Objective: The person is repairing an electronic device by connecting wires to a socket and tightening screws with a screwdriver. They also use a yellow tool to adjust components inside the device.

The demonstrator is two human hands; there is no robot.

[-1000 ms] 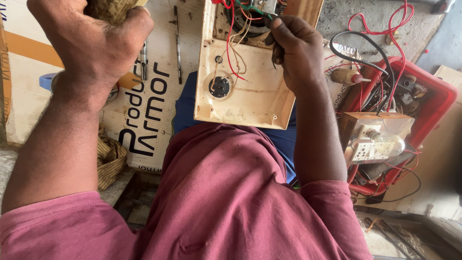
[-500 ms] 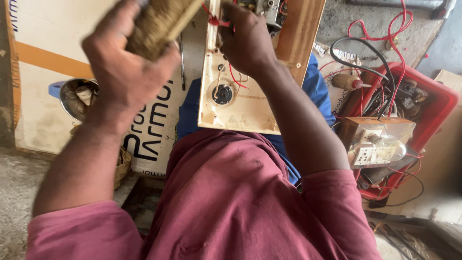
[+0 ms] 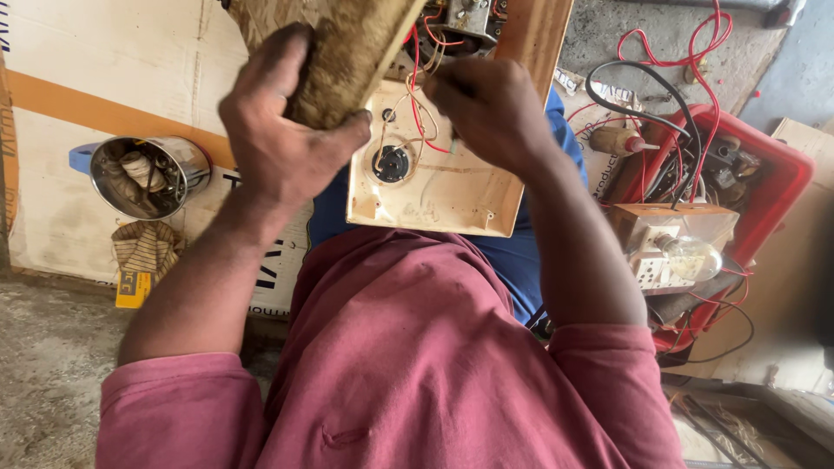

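My left hand [image 3: 282,130] grips a rough brown block [image 3: 352,52], lifted and tilted over my lap. My right hand [image 3: 491,108] is closed on something small at the red and pale wires [image 3: 417,104] of a cream switchboard panel [image 3: 434,191]; what it pinches is hidden by the fingers. The panel lies face down on my lap, showing a round black fitting [image 3: 391,162] on its back. A wooden frame edge [image 3: 534,30] borders the panel at the top.
A red plastic tray [image 3: 786,187] at the right holds cables, a screwdriver [image 3: 621,141] and a wooden test board with a bulb [image 3: 691,256]. At the left, a steel pot [image 3: 148,174] with bits inside sits on flattened cardboard [image 3: 104,69], next to a folded cloth [image 3: 143,247].
My left hand has swung the brown block rightward over the panel's top left corner. My right hand stays at the panel's wires. The view has shifted, showing more of the pot at the left.
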